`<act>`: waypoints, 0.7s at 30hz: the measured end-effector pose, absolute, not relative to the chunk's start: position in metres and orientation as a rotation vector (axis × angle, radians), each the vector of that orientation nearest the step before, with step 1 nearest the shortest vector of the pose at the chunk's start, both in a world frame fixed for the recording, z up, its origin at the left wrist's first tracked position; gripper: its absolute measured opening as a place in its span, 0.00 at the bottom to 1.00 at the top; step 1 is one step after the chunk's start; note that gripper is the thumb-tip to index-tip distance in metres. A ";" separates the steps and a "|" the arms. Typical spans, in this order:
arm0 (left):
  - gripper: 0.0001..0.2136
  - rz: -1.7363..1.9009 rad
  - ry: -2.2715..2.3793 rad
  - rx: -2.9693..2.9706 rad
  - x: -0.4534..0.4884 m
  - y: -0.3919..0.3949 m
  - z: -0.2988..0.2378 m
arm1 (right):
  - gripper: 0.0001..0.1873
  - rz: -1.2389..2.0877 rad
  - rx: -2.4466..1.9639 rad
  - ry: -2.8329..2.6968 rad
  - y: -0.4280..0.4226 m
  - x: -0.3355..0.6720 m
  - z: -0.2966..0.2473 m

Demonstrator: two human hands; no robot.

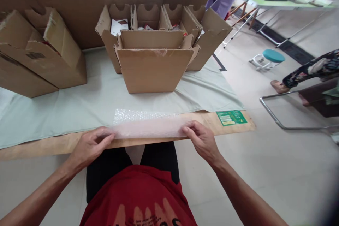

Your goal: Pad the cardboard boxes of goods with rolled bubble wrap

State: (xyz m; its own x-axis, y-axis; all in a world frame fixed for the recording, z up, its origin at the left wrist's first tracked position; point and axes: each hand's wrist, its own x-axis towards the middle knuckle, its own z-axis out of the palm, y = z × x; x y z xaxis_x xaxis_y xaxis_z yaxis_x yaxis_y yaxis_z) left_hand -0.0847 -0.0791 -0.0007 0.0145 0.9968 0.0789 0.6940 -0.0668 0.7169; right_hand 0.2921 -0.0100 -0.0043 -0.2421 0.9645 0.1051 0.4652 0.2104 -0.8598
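A strip of clear bubble wrap [148, 128] stretches between my two hands at the front edge of the table. Its far part lies flat on the pale green cloth, with the bubbles showing; the near part looks smooth and pinkish. My left hand [92, 143] pinches the left end between thumb and fingers. At the right end, my right hand [201, 137] grips the wrap in the same way. Beyond the wrap stands an open cardboard box [156, 72], whose inside is mostly hidden by its front wall.
Behind that box are open cardboard compartments [209, 39] holding small items. More boxes [66, 56] stand at left. A green label [231, 118] is on the wooden table edge [206, 120]. To the right are a teal stool [273, 55], a laptop table [291, 4] and other people.
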 end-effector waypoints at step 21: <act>0.25 0.159 2.286 1.770 -0.061 -0.035 0.007 | 0.22 0.293 -1.533 -2.119 0.002 0.293 -0.025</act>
